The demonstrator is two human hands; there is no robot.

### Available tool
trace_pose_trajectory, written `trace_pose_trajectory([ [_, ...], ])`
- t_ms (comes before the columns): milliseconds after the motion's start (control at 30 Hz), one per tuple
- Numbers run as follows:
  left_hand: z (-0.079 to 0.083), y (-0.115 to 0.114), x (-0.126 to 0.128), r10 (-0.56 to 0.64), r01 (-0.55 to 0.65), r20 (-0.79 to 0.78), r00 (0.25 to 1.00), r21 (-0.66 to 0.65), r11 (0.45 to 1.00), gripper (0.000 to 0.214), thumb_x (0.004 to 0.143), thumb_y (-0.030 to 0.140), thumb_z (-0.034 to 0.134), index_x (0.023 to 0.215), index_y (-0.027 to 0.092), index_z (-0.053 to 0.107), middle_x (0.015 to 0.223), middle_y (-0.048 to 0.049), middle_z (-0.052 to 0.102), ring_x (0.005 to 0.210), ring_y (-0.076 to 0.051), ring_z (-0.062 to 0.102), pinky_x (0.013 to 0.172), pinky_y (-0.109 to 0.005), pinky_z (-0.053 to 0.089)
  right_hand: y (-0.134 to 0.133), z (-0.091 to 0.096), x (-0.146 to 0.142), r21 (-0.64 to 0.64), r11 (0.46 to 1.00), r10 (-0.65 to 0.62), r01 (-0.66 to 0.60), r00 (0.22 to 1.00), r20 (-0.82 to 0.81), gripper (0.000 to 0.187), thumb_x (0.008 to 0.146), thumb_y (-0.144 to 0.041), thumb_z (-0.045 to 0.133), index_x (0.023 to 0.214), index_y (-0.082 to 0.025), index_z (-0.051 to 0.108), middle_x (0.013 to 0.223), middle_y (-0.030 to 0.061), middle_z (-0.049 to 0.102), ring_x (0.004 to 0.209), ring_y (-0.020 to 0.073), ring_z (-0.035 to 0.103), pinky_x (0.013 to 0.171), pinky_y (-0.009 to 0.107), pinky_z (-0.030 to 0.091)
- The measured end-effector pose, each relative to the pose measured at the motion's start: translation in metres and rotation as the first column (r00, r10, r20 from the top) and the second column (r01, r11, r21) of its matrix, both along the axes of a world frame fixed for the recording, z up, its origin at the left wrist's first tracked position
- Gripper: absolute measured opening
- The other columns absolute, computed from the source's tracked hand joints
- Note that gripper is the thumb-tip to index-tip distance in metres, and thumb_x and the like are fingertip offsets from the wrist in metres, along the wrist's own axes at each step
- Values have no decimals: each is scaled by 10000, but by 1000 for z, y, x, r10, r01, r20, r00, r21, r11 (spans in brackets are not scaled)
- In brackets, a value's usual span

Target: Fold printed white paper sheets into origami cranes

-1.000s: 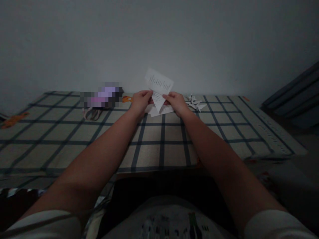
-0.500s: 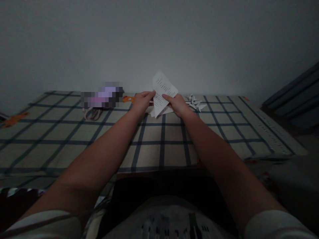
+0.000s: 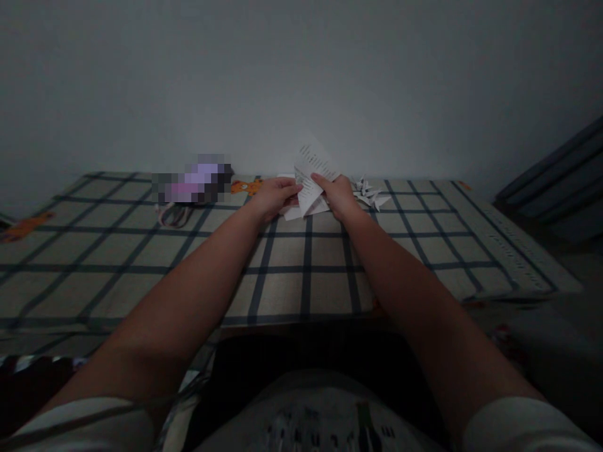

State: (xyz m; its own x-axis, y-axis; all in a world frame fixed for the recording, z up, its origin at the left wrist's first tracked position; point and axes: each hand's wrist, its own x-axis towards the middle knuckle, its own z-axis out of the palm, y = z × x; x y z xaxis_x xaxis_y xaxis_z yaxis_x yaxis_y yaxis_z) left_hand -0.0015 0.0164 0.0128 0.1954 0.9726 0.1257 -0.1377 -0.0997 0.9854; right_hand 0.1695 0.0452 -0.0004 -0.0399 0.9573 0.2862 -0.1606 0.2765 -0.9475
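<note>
A white sheet of paper [image 3: 311,164] with printed lines, folded to a point at the bottom, is held up above the table. My left hand [image 3: 277,194] pinches its left edge between thumb and fingers. On the right side my right hand [image 3: 336,191] grips it, thumb pressed on the printed face. Beneath the hands lies more white paper [image 3: 294,213] on the checked cloth, partly hidden. Just right of my right hand sit several folded white paper pieces [image 3: 374,196] with pointed tips.
A checked tablecloth [image 3: 282,295] covers the table, which meets a plain wall [image 3: 301,75]. At the left back lies a blurred-out purple item [image 3: 198,179] with a pale looped strap [image 3: 174,215]. Dark slatted furniture [image 3: 560,188] stands at the far right.
The folded paper has moved slightly right and tilted. My left hand has shifted a little right and lower along its edge; the right thumb lies further up the paper.
</note>
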Motion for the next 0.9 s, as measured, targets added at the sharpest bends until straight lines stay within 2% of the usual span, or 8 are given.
trace_pose_trajectory([
  [200, -3, 4, -1, 57, -57, -3, 998, -18, 998, 121, 807, 258, 769, 745, 156, 746, 791, -75, 753, 680, -150, 658, 695, -287, 576, 4, -3, -1, -2, 1000, 26, -26, 999, -35, 398, 768, -414, 792, 1068, -171, 694, 1163, 114, 750, 971, 194, 745, 897, 359, 600],
  [367, -7, 9, -4, 138, -140, 45, 989, 66, 988, 184, 794, 333, 782, 760, 159, 735, 749, -50, 731, 625, -122, 617, 631, -249, 529, 0, 2, 1, -13, 995, 97, -97, 995, -9, 384, 791, -521, 755, 977, -196, 671, 960, 48, 741, 791, 138, 693, 746, 273, 573],
  [467, -4, 7, -4, 139, -143, 58, 989, 74, 987, 254, 777, 406, 797, 827, 162, 744, 841, -73, 757, 731, -153, 666, 691, -271, 549, -5, 8, 2, 6, 1000, 10, -11, 995, 102, 387, 825, -579, 712, 838, -200, 635, 739, -3, 644, 641, 102, 583, 614, 221, 491],
  [567, -3, 4, -4, 194, -196, 33, 981, 114, 974, 317, 741, 461, 819, 841, 167, 751, 898, -79, 762, 772, -166, 667, 722, -291, 549, -10, 13, 4, 52, 993, -113, 106, 980, 165, 425, 850, -608, 683, 746, -207, 585, 627, -27, 533, 580, 99, 501, 546, 222, 419],
  [667, -3, 4, -4, 267, -258, -27, 963, 186, 948, 297, 720, 440, 832, 828, 172, 766, 809, -46, 734, 671, -132, 603, 628, -252, 492, -11, 18, 5, 90, 978, -202, 188, 964, 172, 466, 879, -652, 626, 739, -211, 572, 589, -32, 484, 583, 108, 499, 548, 230, 412],
  [767, 0, 6, -5, 263, -254, -16, 965, 212, 944, 237, 734, 386, 813, 814, 168, 766, 621, 0, 620, 530, -90, 484, 506, -220, 387, -12, 21, 5, 98, 981, -178, 165, 974, 139, 476, 882, -677, 603, 791, -210, 596, 589, -35, 509, 563, 99, 502, 539, 220, 417],
  [833, 4, 6, -6, 230, -230, 22, 973, 183, 956, 240, 743, 350, 793, 891, 164, 760, 596, 15, 589, 495, -78, 465, 487, -212, 373, -12, 23, 4, 106, 987, -129, 118, 986, 107, 453, 876, -660, 625, 838, -208, 620, 640, -26, 587, 548, 81, 509, 531, 204, 427],
  [900, 9, 5, -8, 212, -217, 47, 976, 156, 964, 360, 755, 338, 770, 1073, 174, 730, 661, 7, 646, 499, -79, 505, 512, -209, 414, -12, 24, 2, 116, 990, -94, 85, 993, 70, 400, 877, -609, 651, 880, -209, 639, 746, -7, 676, 555, 67, 537, 542, 194, 450],
])
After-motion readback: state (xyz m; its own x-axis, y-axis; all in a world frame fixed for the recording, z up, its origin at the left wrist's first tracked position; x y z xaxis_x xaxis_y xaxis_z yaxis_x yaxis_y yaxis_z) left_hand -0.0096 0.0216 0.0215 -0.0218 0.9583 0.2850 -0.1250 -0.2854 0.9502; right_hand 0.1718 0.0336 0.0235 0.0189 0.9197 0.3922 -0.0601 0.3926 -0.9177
